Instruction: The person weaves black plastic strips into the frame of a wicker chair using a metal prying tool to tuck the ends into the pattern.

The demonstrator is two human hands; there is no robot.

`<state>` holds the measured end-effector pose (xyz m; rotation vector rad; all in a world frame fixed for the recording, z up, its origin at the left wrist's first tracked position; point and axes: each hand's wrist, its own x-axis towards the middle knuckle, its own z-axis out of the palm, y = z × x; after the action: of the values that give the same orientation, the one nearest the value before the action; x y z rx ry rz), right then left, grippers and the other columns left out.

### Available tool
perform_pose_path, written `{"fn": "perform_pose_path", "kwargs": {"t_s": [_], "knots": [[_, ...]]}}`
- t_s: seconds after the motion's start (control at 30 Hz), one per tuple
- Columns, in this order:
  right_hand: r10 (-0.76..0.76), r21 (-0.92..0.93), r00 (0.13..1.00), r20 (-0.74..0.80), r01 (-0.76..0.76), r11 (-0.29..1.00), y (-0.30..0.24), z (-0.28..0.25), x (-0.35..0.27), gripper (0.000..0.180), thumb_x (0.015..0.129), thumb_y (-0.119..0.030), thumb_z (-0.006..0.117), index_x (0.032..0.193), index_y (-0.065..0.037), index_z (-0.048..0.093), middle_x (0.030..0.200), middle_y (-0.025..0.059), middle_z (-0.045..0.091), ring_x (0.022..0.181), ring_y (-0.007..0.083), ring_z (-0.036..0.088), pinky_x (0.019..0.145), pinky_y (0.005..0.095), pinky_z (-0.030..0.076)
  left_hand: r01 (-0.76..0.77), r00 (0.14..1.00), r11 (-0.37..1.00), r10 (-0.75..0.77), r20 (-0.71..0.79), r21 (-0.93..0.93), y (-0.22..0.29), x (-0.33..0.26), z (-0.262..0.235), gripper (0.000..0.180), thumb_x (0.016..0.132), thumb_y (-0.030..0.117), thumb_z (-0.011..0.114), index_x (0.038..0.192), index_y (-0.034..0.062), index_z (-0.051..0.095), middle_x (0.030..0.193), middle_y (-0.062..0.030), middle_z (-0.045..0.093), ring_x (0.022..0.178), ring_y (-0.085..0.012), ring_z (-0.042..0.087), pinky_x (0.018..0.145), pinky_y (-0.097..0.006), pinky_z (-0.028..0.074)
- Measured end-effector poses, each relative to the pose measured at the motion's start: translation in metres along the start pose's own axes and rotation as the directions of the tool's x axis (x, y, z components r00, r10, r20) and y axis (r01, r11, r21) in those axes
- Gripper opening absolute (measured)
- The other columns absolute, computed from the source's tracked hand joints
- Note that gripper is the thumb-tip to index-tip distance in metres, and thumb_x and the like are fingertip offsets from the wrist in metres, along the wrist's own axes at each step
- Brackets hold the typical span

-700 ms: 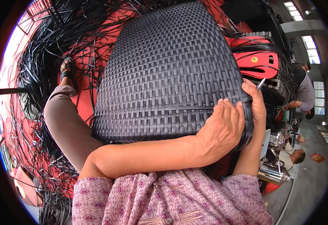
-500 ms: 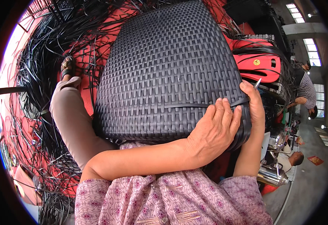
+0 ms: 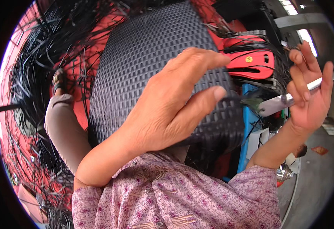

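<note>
A dark grey woven panel of flat plastic strips stretches out in front of me, its near end at my lap. Above its right part hovers my left hand, thumb and fingers apart with nothing between them. To the right of the panel, raised clear of it, my right hand grips a long silvery metal tool. The tool's broad, rounded end points left toward the panel; its other end is smeared beyond my fingers. My left hand covers part of the weave, and the panel's near right corner is blurred.
Heaps of loose black strips lie on the red floor at left. Beyond the panel's right edge are a red plastic seat and a blue edge. A metal flask stands behind my right arm, near a partly hidden person.
Both hands have left the panel's right edge, where they pressed a strip. My right hand has swung up and right, bringing the metal tool into plain view; my left has risen with fingers spread.
</note>
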<state>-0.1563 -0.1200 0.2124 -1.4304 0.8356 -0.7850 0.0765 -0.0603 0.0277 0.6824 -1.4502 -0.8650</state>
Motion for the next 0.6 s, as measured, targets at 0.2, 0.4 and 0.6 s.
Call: {"fn": "perform_pose_path", "kwargs": {"t_s": [0.2,0.4,0.6], "knots": [[-0.059,0.395,0.937,0.344,-0.087,0.915,0.093,0.094,0.061,0.069,0.103,-0.056,0.034,0.132,0.004,0.054,0.113,0.0185,0.064,0.065,0.0125,0.054,0.054,0.0249,0.045,0.227,0.967,0.854,-0.255,0.003,-0.468,0.022,-0.027,-0.003,0.076,0.081,0.031,0.077,0.140,-0.0006,0.042,0.132,-0.0139,0.053,0.127,-0.0244,0.050,0.110,-0.039,0.034],[-0.030,-0.221,0.983,0.179,0.070,0.973,0.112,0.139,0.051,0.060,0.096,-0.048,0.059,0.127,0.004,0.057,0.105,0.0095,0.065,0.090,0.0117,0.062,0.077,0.0243,0.050,0.242,0.919,0.958,-0.277,-0.282,-0.153,0.004,-0.064,-0.017,0.045,0.094,0.008,0.067,0.132,-0.0007,0.044,0.105,-0.0063,0.058,0.093,-0.0119,0.055,0.081,-0.026,0.045],[0.163,-0.229,0.953,0.255,-0.104,0.968,0.138,0.142,0.016,0.046,0.096,-0.022,0.066,0.135,0.000,0.054,0.109,0.0043,0.064,0.095,0.0091,0.060,0.086,0.0234,0.049,0.184,0.929,0.954,-0.248,-0.276,-0.238,-0.003,-0.086,-0.016,0.025,0.094,0.010,0.067,0.114,0.0006,0.056,0.092,-0.0062,0.064,0.082,-0.0111,0.062,0.073,-0.027,0.050]]}}
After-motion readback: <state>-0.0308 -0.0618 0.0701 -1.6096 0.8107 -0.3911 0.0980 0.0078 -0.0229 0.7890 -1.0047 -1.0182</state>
